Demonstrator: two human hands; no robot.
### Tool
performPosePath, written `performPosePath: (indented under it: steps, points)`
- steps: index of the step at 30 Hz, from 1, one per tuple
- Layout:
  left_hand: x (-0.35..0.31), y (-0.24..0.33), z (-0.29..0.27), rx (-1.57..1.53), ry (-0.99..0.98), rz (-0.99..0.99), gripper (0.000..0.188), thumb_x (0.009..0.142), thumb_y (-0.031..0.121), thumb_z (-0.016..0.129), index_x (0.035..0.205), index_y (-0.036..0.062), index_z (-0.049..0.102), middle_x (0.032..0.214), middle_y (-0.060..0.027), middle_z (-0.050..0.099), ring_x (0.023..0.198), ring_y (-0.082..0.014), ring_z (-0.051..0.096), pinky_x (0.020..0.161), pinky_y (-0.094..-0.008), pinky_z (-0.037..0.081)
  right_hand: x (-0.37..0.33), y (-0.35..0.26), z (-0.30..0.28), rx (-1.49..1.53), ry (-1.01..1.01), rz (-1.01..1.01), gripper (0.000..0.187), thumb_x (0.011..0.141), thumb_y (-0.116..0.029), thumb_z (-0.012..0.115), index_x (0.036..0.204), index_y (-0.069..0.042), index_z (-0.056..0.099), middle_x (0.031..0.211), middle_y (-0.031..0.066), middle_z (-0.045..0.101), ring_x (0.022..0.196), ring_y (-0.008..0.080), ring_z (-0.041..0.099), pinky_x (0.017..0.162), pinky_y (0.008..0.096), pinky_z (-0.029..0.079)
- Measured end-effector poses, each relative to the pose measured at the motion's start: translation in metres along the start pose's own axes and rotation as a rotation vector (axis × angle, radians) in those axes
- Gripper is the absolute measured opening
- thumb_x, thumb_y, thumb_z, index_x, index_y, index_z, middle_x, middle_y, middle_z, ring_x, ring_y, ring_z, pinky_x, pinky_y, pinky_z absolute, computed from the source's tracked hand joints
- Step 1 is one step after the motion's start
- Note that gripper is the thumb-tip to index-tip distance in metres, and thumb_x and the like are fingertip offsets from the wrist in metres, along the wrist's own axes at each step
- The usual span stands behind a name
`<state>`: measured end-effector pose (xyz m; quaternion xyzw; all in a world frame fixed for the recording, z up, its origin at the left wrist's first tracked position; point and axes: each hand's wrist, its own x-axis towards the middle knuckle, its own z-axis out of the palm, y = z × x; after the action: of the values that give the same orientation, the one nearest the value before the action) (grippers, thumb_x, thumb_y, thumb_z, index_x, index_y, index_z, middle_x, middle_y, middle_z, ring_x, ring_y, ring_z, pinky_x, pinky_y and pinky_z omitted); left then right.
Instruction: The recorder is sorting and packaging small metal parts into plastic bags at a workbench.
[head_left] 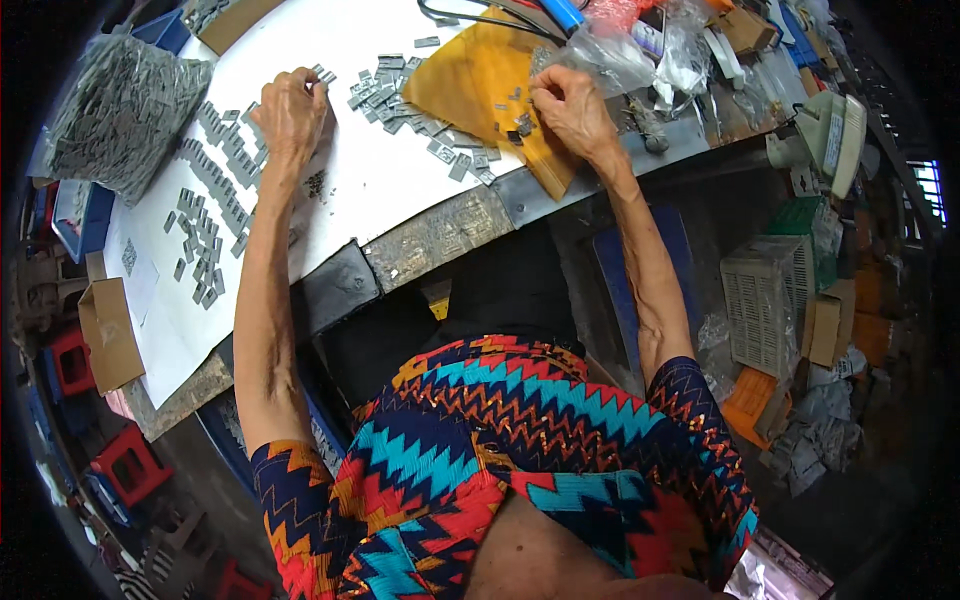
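Note:
My left hand [290, 118] is over the white work surface [350, 190], its thumb and fingers pinched at a small grey rectangular piece [324, 74]. Beside that wrist, many similar grey pieces [215, 180] lie in slanting rows. A looser heap of grey pieces [383, 98] spreads between my two hands. My right hand [575, 112] is closed in a pinch above the edge of a yellow-orange sheet [465, 75]; whatever its fingertips hold is too small to make out. A few dark bits [520, 127] lie on that sheet near the fingers.
A clear bag packed with grey pieces [125, 115] sits at the far left, near a blue bin [82, 220] and an open cardboard box [110, 330]. Crumpled clear plastic [620, 60] is heaped at the back right. A pale plastic crate [765, 300] stands below the table's right side.

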<state>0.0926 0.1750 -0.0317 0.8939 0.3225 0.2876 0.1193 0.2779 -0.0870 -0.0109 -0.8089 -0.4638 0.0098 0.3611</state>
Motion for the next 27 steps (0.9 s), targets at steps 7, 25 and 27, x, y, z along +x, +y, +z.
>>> performPosePath:
  steps: [7,25,27]
  points:
    - [0.0,0.003,-0.001,0.174,0.017,0.045,0.017,0.075,0.018,0.06,0.088,0.0074,0.067,0.08,-0.0093,0.064,0.066,-0.0209,0.061,0.058,-0.0343,0.045,0.001,-0.004,0.004,-0.102,0.01,0.024,0.014,0.078,-0.01,0.052,0.082,0.003,0.058,0.068,0.0128,0.06,0.062,0.0194,0.059,0.059,0.0303,0.046]
    - [-0.001,0.011,-0.007,0.095,0.083,0.163,0.014,0.072,0.009,0.06,0.086,0.0077,0.064,0.079,-0.0103,0.061,0.075,-0.0257,0.058,0.066,-0.0393,0.045,0.014,-0.007,0.005,-0.19,-0.087,-0.03,0.014,0.074,-0.013,0.055,0.076,0.0,0.054,0.067,0.0151,0.058,0.065,0.03,0.058,0.06,0.0371,0.045]
    - [0.003,0.019,-0.006,-0.009,0.082,0.207,0.013,0.072,0.007,0.06,0.084,0.0072,0.064,0.077,-0.0106,0.06,0.075,-0.0264,0.057,0.067,-0.038,0.046,0.014,-0.007,0.005,-0.166,-0.079,-0.011,0.013,0.074,-0.012,0.055,0.075,0.001,0.054,0.066,0.0143,0.057,0.063,0.0287,0.057,0.059,0.0362,0.045]
